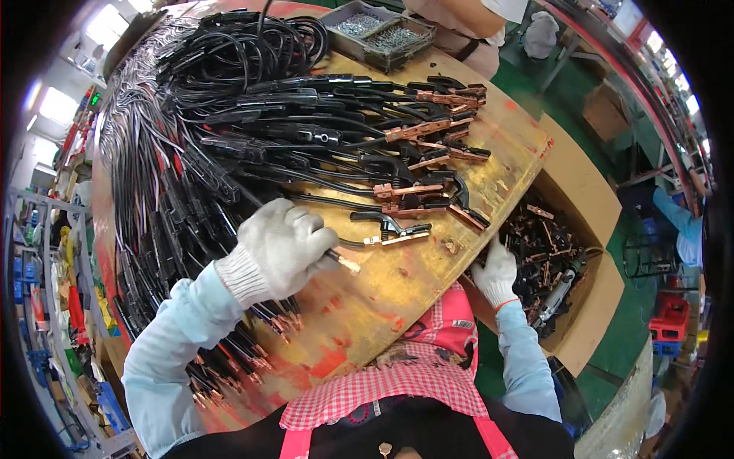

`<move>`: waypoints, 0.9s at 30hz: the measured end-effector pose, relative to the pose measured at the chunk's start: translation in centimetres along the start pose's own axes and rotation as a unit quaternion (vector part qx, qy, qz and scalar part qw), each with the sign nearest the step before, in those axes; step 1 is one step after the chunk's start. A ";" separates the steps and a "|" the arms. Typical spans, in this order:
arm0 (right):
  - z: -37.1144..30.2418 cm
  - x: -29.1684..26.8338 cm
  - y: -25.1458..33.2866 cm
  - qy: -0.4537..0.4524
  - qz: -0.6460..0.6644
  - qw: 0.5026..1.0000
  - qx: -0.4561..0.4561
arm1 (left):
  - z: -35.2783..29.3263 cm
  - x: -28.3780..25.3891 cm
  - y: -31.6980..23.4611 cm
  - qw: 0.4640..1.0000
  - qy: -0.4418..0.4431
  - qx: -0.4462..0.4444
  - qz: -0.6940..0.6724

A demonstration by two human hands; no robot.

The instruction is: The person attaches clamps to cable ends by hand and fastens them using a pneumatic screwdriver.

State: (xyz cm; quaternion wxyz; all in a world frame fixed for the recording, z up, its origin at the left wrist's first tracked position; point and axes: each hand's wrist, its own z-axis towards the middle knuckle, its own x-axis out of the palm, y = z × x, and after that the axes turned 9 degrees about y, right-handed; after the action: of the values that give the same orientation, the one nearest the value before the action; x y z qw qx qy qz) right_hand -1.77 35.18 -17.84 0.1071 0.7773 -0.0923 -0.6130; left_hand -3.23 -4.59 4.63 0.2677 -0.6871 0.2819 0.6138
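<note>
Your apron [428,382] fills the lower centre — your left hand [279,249] grips a cable [345,263] mid-frame over the table [397,283], your right hand [495,274] reaches into the box [592,191] of clamps [547,245] — grip unclear.

Bare wood [397,283] lies open ahead of my left hand [279,249]; clamps [417,195] crowd beyond, and black cables [176,183] hem my left

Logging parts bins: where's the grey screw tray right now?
Head view, top centre: the grey screw tray sits at the table's far edge, just behind the black cable clamps.
</note>
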 end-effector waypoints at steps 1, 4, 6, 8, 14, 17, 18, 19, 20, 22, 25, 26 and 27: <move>-0.1 1.0 -1.4 0.066 -0.022 0.998 0.004 | -0.3 0.0 0.0 1.000 0.000 -0.002 0.003; -0.3 1.8 -3.4 0.054 -0.117 0.984 -0.124 | -1.4 1.2 -0.7 0.992 0.122 -0.026 -0.012; 1.4 2.0 -3.8 0.061 -0.155 0.975 -0.144 | -1.6 2.7 -1.4 0.988 0.150 -0.041 0.010; 2.2 1.6 -3.8 0.157 -0.206 0.957 -0.129 | -1.6 3.4 -1.5 0.984 0.172 -0.047 0.006; -2.5 -1.3 -3.2 -0.220 0.339 0.909 0.103 | -0.5 3.4 -0.7 0.983 -0.024 0.014 -0.180; -5.3 -6.8 1.8 -0.215 0.586 0.774 0.105 | 0.1 3.8 -0.4 0.978 -0.035 0.039 -0.201; -6.1 -8.3 3.8 -0.188 0.627 0.754 0.049 | 0.0 4.1 -0.2 0.977 -0.032 0.044 -0.208; -6.9 -9.3 6.2 -0.142 0.531 0.834 0.046 | -0.5 3.9 -0.3 0.973 -0.020 0.024 -0.228; -7.6 -9.5 8.8 -0.089 0.519 0.849 0.037 | -0.5 4.2 -0.1 0.967 -0.010 0.014 -0.254; -6.9 -9.0 12.9 -0.145 0.207 0.942 -0.221 | -0.6 4.0 -0.4 0.963 0.006 0.004 -0.270; -6.5 -9.0 18.6 -0.031 0.124 0.952 -0.279 | -1.0 4.3 -0.3 0.955 0.011 -0.020 -0.296; -6.3 -8.5 19.4 -0.039 0.125 0.948 -0.290 | -0.9 4.1 -0.4 0.951 0.017 -0.023 -0.308; -6.1 -8.2 20.0 -0.047 0.126 0.944 -0.302 | -0.9 3.9 -0.5 0.947 0.023 -0.027 -0.319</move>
State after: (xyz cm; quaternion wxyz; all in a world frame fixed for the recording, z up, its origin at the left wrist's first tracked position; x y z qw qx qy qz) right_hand 2.05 18.59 -3.27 0.4087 0.6610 -0.0046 -0.6293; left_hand -1.95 -5.13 0.86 0.4241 -0.7621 0.0370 0.4878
